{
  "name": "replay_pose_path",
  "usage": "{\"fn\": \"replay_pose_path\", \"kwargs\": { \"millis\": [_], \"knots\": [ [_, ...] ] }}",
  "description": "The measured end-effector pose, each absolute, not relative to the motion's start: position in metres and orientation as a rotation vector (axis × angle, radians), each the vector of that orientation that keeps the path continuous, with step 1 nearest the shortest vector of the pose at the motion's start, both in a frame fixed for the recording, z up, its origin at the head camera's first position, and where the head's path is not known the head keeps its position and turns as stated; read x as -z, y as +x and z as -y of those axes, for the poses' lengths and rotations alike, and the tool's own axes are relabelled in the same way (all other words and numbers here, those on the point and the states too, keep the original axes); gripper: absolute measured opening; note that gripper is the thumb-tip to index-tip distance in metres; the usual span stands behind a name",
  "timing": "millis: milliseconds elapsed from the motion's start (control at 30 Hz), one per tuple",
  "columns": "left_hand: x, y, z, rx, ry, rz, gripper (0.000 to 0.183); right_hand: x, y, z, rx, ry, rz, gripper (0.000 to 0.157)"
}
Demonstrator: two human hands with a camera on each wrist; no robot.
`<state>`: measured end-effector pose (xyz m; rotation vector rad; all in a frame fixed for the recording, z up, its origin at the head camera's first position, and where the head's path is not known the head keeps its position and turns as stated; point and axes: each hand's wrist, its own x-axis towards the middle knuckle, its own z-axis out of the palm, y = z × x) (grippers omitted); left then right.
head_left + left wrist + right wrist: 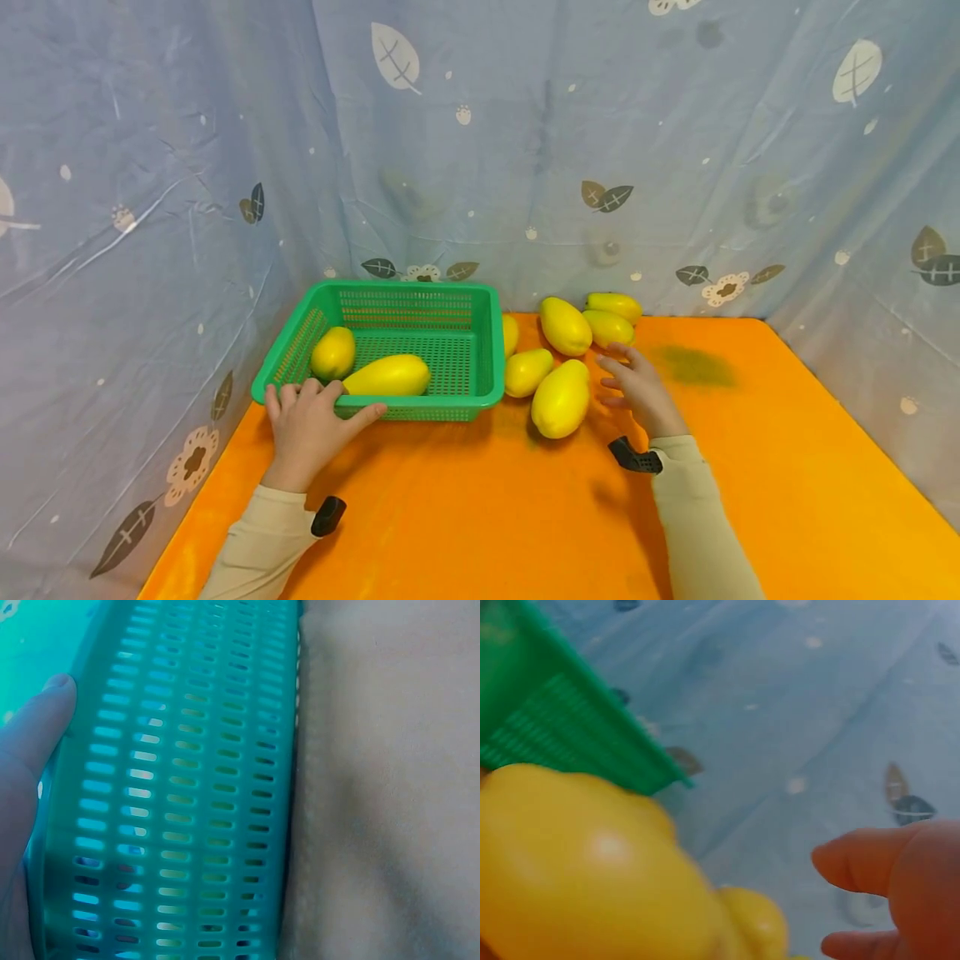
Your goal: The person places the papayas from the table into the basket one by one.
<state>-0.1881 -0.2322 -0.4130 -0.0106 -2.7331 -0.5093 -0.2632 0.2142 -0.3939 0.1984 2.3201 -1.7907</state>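
Observation:
My left hand (307, 425) grips the near rim of a green plastic basket (491, 400) at its left end, fingers over the edge and thumb along the outside. Slotted basket wall (180, 787) fills much of the left wrist view. Inside lie two yellow, oblong, mango-like fruits, a rounder-looking one (333, 353) and a long one (390, 376). My right hand (641, 392) hovers with fingers spread and holds nothing. Just left of it is a large yellow fruit (561, 400), which also looms large (585, 862) in the right wrist view.
Several more yellow fruits cluster right of the basket, including a small one (528, 372), a big one (566, 326) and a pair at the back (613, 307). An orange cloth (480, 517) covers the table. Patterned grey-blue curtains (480, 167) stand behind and at both sides.

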Motion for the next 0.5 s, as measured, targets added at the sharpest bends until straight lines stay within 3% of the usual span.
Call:
{"fn": "replay_pose_path", "kwargs": {
  "millis": [233,500],
  "knots": [
    [0.412,-0.187,0.233,0.511,-0.004,2.736,0.076,0.411,-0.268,-0.19,1.523,0.096,-2.433,0.082],
    [0.414,-0.188,0.232,0.51,-0.009,2.731,0.076,0.424,-0.27,-0.184,1.58,0.117,-2.409,0.081]
  ]
}}
